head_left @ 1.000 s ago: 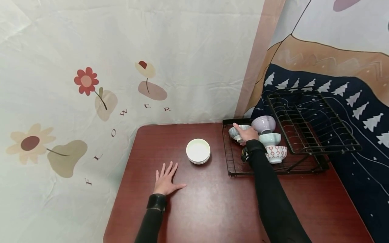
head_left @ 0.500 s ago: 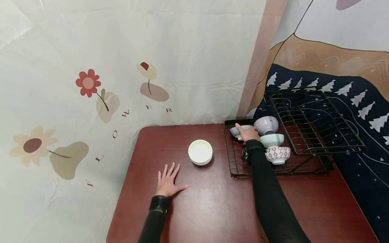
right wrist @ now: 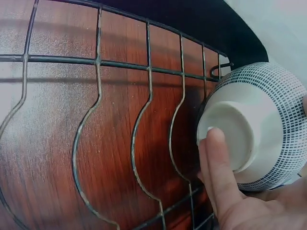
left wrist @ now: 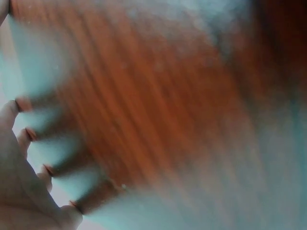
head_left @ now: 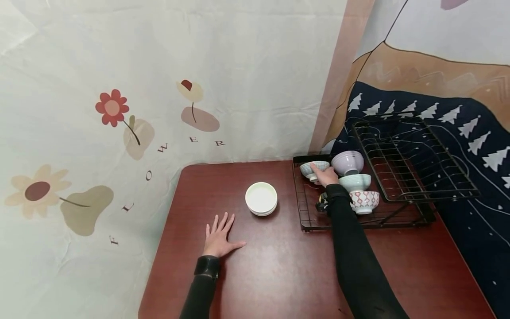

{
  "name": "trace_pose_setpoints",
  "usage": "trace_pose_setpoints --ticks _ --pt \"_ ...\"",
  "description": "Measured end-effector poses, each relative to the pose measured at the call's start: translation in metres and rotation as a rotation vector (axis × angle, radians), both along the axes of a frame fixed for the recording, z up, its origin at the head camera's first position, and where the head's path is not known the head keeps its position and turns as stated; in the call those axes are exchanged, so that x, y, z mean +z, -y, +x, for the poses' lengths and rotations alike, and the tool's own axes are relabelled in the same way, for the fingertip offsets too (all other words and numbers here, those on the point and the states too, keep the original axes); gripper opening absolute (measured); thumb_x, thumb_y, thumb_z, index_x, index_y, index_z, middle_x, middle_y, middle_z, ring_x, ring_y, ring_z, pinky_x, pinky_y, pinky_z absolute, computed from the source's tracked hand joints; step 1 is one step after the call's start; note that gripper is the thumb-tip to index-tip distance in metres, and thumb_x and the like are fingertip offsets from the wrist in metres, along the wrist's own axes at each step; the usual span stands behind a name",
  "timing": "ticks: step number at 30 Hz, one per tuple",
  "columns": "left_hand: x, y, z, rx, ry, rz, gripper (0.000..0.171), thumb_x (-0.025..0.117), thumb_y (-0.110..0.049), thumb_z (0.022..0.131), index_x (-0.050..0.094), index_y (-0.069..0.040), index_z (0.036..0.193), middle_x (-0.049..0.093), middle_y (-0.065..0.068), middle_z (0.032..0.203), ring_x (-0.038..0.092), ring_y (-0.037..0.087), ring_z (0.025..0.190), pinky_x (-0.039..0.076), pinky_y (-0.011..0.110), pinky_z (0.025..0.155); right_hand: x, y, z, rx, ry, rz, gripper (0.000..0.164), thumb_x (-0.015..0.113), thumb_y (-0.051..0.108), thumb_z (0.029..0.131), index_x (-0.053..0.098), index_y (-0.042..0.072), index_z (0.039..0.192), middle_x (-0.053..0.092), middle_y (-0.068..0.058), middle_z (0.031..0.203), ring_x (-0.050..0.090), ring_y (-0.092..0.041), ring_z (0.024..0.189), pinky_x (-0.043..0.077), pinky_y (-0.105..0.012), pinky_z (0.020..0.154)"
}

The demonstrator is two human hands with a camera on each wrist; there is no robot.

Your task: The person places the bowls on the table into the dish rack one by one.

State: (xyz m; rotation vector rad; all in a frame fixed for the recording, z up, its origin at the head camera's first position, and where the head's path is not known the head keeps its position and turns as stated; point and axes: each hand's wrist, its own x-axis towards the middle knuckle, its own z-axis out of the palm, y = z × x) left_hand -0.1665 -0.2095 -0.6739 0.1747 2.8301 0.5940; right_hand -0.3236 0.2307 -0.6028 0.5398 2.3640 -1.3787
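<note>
My right hand (head_left: 326,176) is at a small bowl (head_left: 307,169) with a fine dark checked pattern, at the back left of the black wire dish rack (head_left: 301,212). In the right wrist view, fingertips (right wrist: 216,136) touch the white foot of the tilted bowl (right wrist: 261,91), and the thumb shows only at the right edge, against its side. Beside this hand are a lilac bowl (head_left: 348,162), a pale green bowl (head_left: 355,182) and a red-patterned bowl (head_left: 364,201). My left hand (head_left: 217,241) rests on the table with fingers spread, holding nothing.
White bowls (head_left: 260,198), apparently stacked, stand on the reddish-brown table (head_left: 275,270) between left hand and rack. The rack's raised upper tier (head_left: 410,164) overhangs its right part. A printed curtain (head_left: 255,79) hangs along the table's back edge.
The right thumb has shifted slightly rightward over the checked bowl, so more of the bowl shows. The left hand and the other bowls stay in place; the head view drifts a little.
</note>
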Motion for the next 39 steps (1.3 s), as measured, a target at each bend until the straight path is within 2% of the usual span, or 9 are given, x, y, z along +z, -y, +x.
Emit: trace_pose_setpoints --ticks 4,5,8,12,18,21,25,32,39 --pt "0.003 0.001 -0.001 -0.002 -0.001 0.001 0.114 0.088 -0.065 0.082 0.035 -0.024 0.175 0.027 0.012 0.185 0.011 0.045 0.174 0.008 0.078 0.135 -0.013 -0.004 -0.006 -0.016 -0.042 -0.028 0.118 0.042 0.078 0.105 0.007 -0.014 0.171 0.035 -0.041 0.170 0.082 -0.028 0.107 0.040 -0.050 0.132" --pt "0.002 0.002 -0.002 0.002 0.002 0.009 0.114 0.088 -0.065 0.082 0.035 -0.024 0.175 0.026 0.011 0.185 0.010 0.045 0.174 0.006 0.077 0.135 -0.016 -0.004 -0.007 -0.021 -0.053 -0.032 0.118 0.042 0.078 0.105 0.010 -0.014 0.171 0.038 -0.040 0.169 0.083 -0.021 0.090 0.040 -0.049 0.131" --pt "0.005 0.003 -0.002 0.002 -0.001 0.007 0.115 0.089 -0.064 0.082 0.036 -0.023 0.175 0.027 0.012 0.185 0.012 0.046 0.174 0.007 0.078 0.135 -0.015 -0.001 -0.004 -0.021 -0.069 -0.003 0.112 0.040 0.075 0.107 0.012 -0.013 0.171 0.037 -0.040 0.170 0.082 -0.015 0.078 0.041 -0.048 0.131" --pt "0.008 0.002 -0.001 0.000 0.003 -0.009 0.114 0.088 -0.065 0.083 0.035 -0.023 0.175 0.027 0.012 0.185 0.012 0.046 0.174 0.008 0.078 0.135 0.000 0.006 0.004 -0.027 -0.086 0.025 0.100 0.041 0.064 0.112 0.015 -0.012 0.171 0.037 -0.040 0.170 0.085 -0.026 0.092 0.045 -0.047 0.128" --pt "0.005 0.003 -0.002 0.009 0.014 0.003 0.114 0.088 -0.067 0.083 0.035 -0.025 0.175 0.026 0.011 0.185 0.010 0.045 0.174 0.007 0.077 0.135 0.007 0.010 0.002 -0.057 -0.104 0.077 0.093 0.037 0.059 0.113 0.021 -0.013 0.169 0.039 -0.040 0.169 0.084 -0.023 0.082 0.055 -0.044 0.117" --pt "0.004 0.004 -0.002 0.010 0.011 0.002 0.114 0.087 -0.067 0.083 0.035 -0.026 0.175 0.025 0.010 0.186 0.009 0.043 0.175 0.006 0.076 0.136 0.011 0.013 0.002 -0.052 -0.112 0.136 0.088 0.031 0.056 0.115 0.024 -0.014 0.168 0.044 -0.040 0.165 0.082 -0.039 0.109 0.053 -0.047 0.118" --pt "0.003 0.004 -0.004 0.000 -0.013 0.015 0.114 0.088 -0.067 0.082 0.036 -0.025 0.175 0.026 0.011 0.185 0.010 0.044 0.174 0.007 0.077 0.135 0.015 0.015 0.008 -0.021 -0.173 0.233 0.085 0.029 0.051 0.117 0.025 -0.017 0.167 0.043 -0.045 0.163 0.053 -0.058 0.146 0.041 -0.060 0.127" --pt "0.002 0.001 -0.004 -0.008 -0.003 0.011 0.112 0.086 -0.067 0.084 0.035 -0.026 0.175 0.026 0.011 0.186 0.010 0.045 0.174 0.006 0.077 0.135 0.020 0.017 0.041 -0.045 -0.358 0.321 0.083 0.042 0.049 0.116 0.028 -0.014 0.167 0.038 -0.048 0.161 0.043 -0.065 0.147 0.036 -0.070 0.126" --pt "0.000 0.000 -0.001 -0.003 0.013 0.007 0.114 0.086 -0.068 0.083 0.035 -0.025 0.175 0.026 0.010 0.186 0.010 0.044 0.174 0.006 0.077 0.135 0.016 0.021 0.095 0.028 -0.581 0.461 0.079 0.057 0.045 0.112 0.032 -0.002 0.171 0.040 -0.036 0.166 0.041 -0.057 0.152 0.037 -0.070 0.123"
